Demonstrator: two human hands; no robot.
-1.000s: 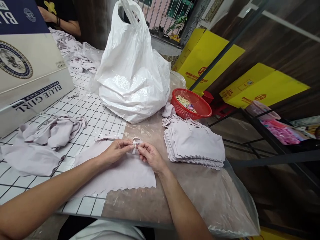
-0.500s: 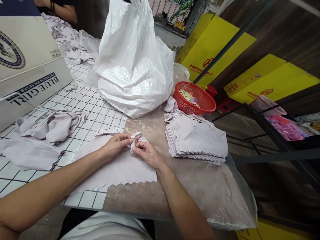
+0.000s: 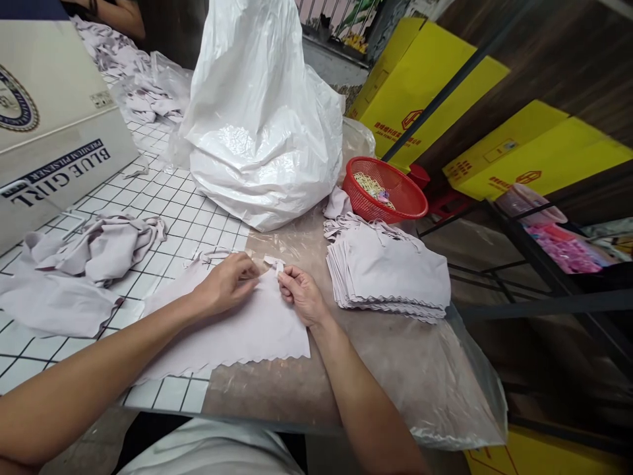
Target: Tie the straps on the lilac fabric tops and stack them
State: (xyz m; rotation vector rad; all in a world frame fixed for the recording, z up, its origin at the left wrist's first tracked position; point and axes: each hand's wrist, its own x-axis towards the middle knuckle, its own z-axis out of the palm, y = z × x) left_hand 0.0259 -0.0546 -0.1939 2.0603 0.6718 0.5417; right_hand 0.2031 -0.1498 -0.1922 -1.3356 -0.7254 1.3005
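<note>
A flat pale lilac cloth bag (image 3: 247, 330) with a zigzag lower edge lies on the table in front of me. My left hand (image 3: 227, 282) presses down on its top edge, fingers curled over the fabric. My right hand (image 3: 301, 293) pinches the bag's thin tie strings (image 3: 274, 264) at the top right corner. To the right sits a neat stack of the same bags (image 3: 390, 274).
A big white plastic bag (image 3: 262, 125) stands behind. A red basket (image 3: 388, 194) with small items is at the right. Loose lilac cloths (image 3: 84, 260) lie at the left, by a Blue Girl carton (image 3: 54, 132). Yellow boxes (image 3: 420, 92) stand beyond the table. Another person's arm (image 3: 113, 13) is at top left.
The small bow I held raised between both hands has come down onto the bag. My left hand now lies on the cloth and my right hand has drawn back slightly with the strings.
</note>
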